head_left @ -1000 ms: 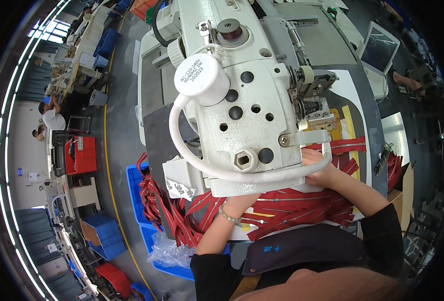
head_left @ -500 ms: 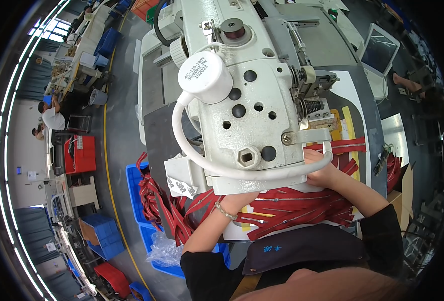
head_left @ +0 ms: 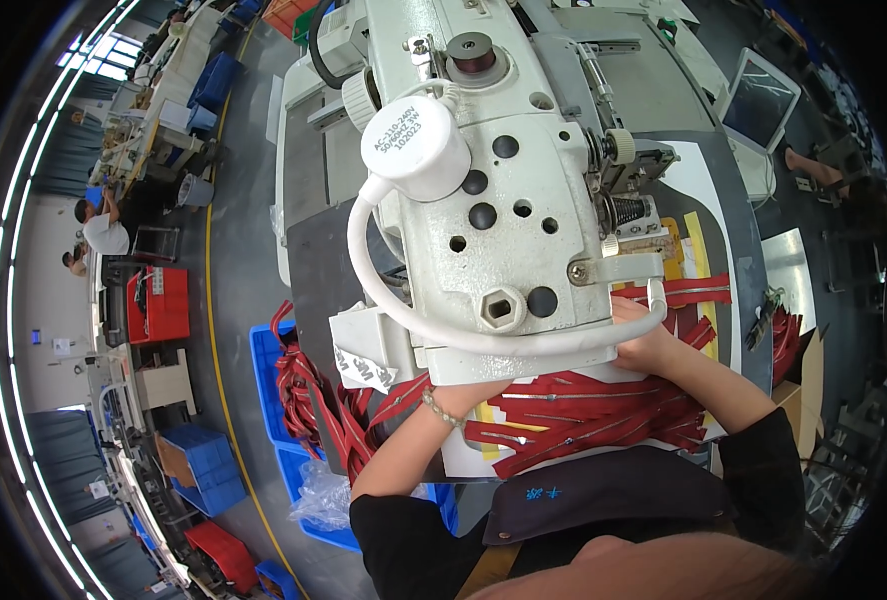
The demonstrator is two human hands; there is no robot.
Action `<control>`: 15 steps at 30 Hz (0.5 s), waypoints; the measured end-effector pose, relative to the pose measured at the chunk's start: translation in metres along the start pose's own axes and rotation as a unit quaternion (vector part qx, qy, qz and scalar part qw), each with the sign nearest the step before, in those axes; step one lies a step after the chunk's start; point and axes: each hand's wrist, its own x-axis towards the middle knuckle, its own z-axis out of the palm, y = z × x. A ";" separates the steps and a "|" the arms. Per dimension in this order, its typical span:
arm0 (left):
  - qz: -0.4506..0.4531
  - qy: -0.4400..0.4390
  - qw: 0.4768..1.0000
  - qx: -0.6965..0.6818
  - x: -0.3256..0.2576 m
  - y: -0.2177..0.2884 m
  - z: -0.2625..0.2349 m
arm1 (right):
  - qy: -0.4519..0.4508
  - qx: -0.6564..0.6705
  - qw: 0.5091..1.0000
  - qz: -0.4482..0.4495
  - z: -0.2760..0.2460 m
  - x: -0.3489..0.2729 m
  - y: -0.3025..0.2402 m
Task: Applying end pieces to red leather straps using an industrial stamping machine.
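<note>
A white industrial sewing machine (head_left: 493, 240) fills the middle, its head hiding much of the work under it. My left hand (head_left: 478, 394) reaches beneath the front of the machine head from the left; a beaded bracelet (head_left: 441, 410) circles the wrist and the fingers are hidden. My right hand (head_left: 645, 342) is at the right side of the head, fingers curled and tips covered by the machine and its white tube (head_left: 563, 345). Beside those fingers lies a red zipper (head_left: 698, 290). Between my forearms several red zippers (head_left: 593, 415) with metal teeth lie in a heap.
More red zippers (head_left: 308, 385) hang off the left table edge over blue bins (head_left: 268, 400), one with clear plastic (head_left: 323, 495). A tablet-like screen (head_left: 760, 100) stands at the far right, a cardboard box (head_left: 803, 395) at the near right. People sit at benches far left.
My left forearm and wrist have shifted slightly left. My right hand stays in nearly the same place beside the machine head.
</note>
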 end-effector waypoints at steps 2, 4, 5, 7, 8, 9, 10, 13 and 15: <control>0.030 0.009 0.999 0.018 0.000 -0.005 0.004 | 0.000 -0.007 1.000 -0.005 -0.001 0.002 -0.001; 0.039 0.004 0.999 0.029 0.000 -0.007 0.005 | -0.001 -0.015 1.000 -0.008 -0.002 0.002 -0.001; 0.048 -0.002 0.998 0.040 0.002 -0.007 0.004 | -0.002 -0.021 1.000 -0.008 -0.002 0.001 0.000; 0.060 -0.002 0.997 0.058 0.004 -0.005 -0.002 | -0.003 -0.027 1.000 -0.008 -0.002 0.001 -0.001; 0.071 -0.001 0.995 0.076 0.006 -0.004 -0.005 | 0.000 -0.033 0.999 -0.010 -0.002 0.002 -0.001; 0.071 -0.001 0.995 0.077 0.007 -0.003 -0.007 | 0.003 -0.038 0.999 -0.013 -0.002 0.002 -0.001; 0.061 -0.011 0.996 0.062 0.009 -0.002 -0.008 | 0.003 -0.038 0.999 -0.013 -0.002 0.002 -0.002; 0.051 -0.024 0.998 0.041 0.012 0.002 -0.013 | 0.000 -0.038 0.999 -0.002 -0.003 0.001 -0.003; 0.052 -0.028 0.998 0.034 0.013 0.003 -0.015 | 0.008 -0.041 0.999 -0.010 -0.005 0.003 -0.003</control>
